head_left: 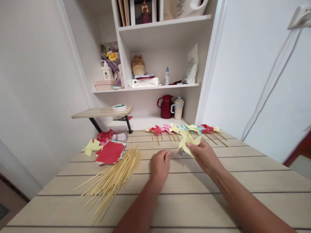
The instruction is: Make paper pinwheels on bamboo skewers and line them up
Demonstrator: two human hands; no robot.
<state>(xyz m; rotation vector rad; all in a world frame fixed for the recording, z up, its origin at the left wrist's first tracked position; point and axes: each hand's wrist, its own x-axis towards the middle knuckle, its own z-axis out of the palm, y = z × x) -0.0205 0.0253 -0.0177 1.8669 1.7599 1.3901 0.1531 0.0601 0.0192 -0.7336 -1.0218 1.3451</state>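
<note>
While the right hand [205,157] pinches a pale yellow paper pinwheel [187,141] by its lower edge, holding it lifted just above the wooden table [218,184], the left hand [159,165] rests beside it as a loose fist, knuckles down on the boards; whether it grips anything I cannot tell. Take that pinwheel as the marker: a tiny pin [182,164] lies on the table just below it, between the two hands, a touch nearer the right. Well to the pinwheel's left sprawls the bundle of bamboo sticks [114,178], long axes running diagonally from near-left to far-right, closer to the left hand. Beyond the sticks sits the stack of red paper squares [109,152], and behind the pinwheel lies a row of finished pinwheels [187,130].
</note>
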